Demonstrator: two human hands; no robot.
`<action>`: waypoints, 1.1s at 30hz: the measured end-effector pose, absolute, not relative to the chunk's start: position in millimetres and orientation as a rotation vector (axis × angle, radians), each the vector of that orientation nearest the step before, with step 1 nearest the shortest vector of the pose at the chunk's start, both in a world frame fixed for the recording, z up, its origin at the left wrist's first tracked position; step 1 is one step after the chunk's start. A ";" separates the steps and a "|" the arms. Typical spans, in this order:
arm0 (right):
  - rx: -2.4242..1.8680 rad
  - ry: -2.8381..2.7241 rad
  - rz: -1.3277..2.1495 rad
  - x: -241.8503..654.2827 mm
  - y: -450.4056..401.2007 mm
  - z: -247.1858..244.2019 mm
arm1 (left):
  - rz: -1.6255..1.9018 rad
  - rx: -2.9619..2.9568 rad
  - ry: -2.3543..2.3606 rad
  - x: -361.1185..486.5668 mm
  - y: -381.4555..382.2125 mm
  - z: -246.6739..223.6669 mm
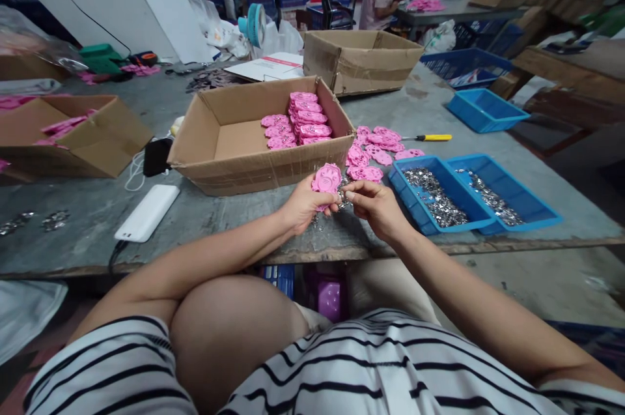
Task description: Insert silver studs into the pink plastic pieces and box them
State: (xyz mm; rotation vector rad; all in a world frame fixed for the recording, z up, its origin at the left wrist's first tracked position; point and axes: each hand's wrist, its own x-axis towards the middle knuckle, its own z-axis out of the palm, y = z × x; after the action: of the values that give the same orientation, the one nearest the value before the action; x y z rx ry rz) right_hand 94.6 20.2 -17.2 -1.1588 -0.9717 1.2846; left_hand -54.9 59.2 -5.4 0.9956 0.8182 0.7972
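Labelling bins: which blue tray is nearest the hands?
The left tray of the adjoining pair holding small metal pieces. It sits closest to the right hand; its neighbour lies farther right, the third blue tray farther back.

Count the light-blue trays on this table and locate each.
3: the near tray right of the right hand, the outer tray beside it, both holding metal pieces; the back tray beyond them. Others may be hidden.

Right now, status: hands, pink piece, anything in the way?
Left hand gripping pink piece. Right hand at piece's right edge; can't tell if holding anything. Nothing seen blocking; open cardboard box just beyond.
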 end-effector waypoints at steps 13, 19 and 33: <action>-1.265 -1.048 1.144 89.8 28.9 -7.0 | 0.820 0.814 0.675 -53.8 62.1 -9.2; -1.198 -1.025 0.913 93.6 25.0 -2.3 | 0.800 0.771 0.447 -56.8 59.7 -1.3; -1.180 -0.972 0.932 80.8 7.2 2.1 | 0.885 0.907 0.410 -60.5 49.5 4.9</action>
State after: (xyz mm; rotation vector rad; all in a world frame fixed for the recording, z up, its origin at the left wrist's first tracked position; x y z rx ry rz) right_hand 80.8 7.2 2.1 -1.1798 -0.9721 0.9324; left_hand -60.5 49.5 4.9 0.9073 0.4102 0.8850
